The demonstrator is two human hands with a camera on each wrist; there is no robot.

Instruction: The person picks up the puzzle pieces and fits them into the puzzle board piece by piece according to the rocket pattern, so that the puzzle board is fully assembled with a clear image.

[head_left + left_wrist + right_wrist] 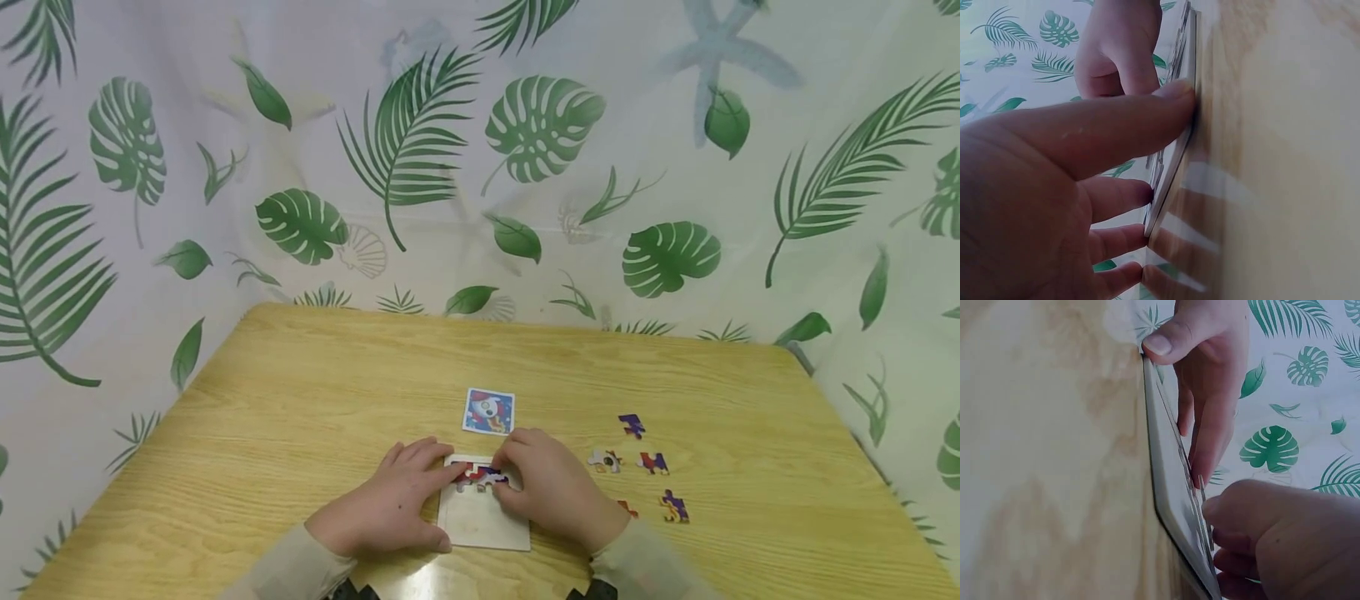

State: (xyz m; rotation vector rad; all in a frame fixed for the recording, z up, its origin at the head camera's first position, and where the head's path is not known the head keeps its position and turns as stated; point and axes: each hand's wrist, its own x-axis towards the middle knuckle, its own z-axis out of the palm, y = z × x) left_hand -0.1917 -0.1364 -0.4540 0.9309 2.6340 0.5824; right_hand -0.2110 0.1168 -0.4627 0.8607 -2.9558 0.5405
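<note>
A pale square puzzle tray [483,527] lies on the table between the hands, with several joined red, white and purple puzzle pieces [472,473] along its far side. My left hand [393,508] stretches its index finger onto these pieces, while its thumb [1169,103] rests at the tray's near left edge. At the far right of the tray, my right hand [555,492] pinches a puzzle piece [495,477] between thumb and fingers. In the right wrist view, a thin piece edge [1202,487] stands slightly raised by the right thumb; the fingers hide much of it.
Beyond the tray lies a small picture card [489,412] with a white rocket-like figure on blue. Loose puzzle pieces sit to the right: a purple one [632,426], a white one [604,461], a red and purple one [653,463], a purple and yellow one [674,507] and a red one [627,508].
</note>
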